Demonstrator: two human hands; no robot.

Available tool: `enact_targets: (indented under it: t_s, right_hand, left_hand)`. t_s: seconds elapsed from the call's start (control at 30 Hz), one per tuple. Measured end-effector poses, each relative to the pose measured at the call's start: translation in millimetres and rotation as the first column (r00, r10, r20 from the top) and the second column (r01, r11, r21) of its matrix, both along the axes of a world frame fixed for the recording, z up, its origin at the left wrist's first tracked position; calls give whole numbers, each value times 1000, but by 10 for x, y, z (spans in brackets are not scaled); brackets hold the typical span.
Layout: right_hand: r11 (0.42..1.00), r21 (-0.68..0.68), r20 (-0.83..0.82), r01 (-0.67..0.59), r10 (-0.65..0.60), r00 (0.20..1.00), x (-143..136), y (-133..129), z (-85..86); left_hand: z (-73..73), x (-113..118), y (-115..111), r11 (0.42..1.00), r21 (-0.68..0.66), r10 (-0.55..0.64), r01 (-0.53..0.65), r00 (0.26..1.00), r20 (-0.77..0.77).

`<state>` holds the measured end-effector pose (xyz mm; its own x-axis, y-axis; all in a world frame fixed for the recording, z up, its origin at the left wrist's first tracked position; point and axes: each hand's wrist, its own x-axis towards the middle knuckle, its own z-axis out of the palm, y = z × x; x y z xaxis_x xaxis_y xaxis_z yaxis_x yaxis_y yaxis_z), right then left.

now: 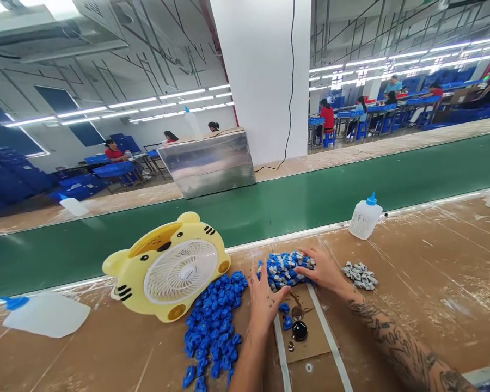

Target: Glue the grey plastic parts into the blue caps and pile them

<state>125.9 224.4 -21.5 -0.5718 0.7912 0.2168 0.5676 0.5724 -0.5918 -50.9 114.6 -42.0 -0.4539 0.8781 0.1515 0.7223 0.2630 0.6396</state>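
My left hand (264, 296) is spread at the left edge of a pile of blue-and-grey pieces (285, 268), its thumb near a loose blue piece. My right hand (322, 268) reaches over the pile's right side with fingers apart, touching it. Left of my left hand lies a large heap of blue pieces (214, 321). A small group of grey pieces (360, 275) sits right of my right hand. Below the pile, a taped cardboard sheet (310, 348) bears a black round blob (299, 330) and a few blue pieces.
A yellow animal-faced fan (175, 267) stands left of the heap. One white bottle (49, 314) lies at the far left; another (365, 218) stands at the back right. Behind runs a green conveyor belt (302, 197) with a metal box (212, 163). People sit at distant tables.
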Motion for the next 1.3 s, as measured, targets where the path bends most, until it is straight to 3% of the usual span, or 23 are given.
enact_targets:
  t_s: [0.13,0.33,0.47,0.77,0.97,1.07,1.17,1.23,1.3]
  right_hand:
    - [997,33,132,-76,71,989,15,-10,-59]
    - [986,92,209,-137,116,971,-251,137,-138]
    - [982,127,213,-140,111,971,-405,510,-137]
    - [969,146,202,-197,165,965,-839,1619,-158]
    - [967,129,203,-218,190,961,-898,2045,-197]
    - [970,129,193,-205,178,965,-746,2087,-125]
    - [978,135,169,-161,137,976,-373,2004,30]
    - [984,133,149,-117,97,984,28,1844,125]
    - [991,119,140,-68,51,989,519,1570,160]
  left_hand:
    - [14,-1,186,996,-62,-67,64,996,-55]
    - [49,-93,472,992,-68,-119,110,982,-148]
    - [60,-211,834,994,-59,-105,95,977,-188]
    - [171,-501,1834,996,-77,-59,43,973,-223]
    - [235,-552,2196,994,-106,-63,38,968,-243]
    - [378,-545,2220,993,-101,-82,58,965,-250]
    - [692,-565,1990,992,-79,-118,102,962,-246]
    - [919,-601,1582,984,-51,-179,172,954,-240]
    - [1044,-667,952,964,-17,-262,266,937,-229]
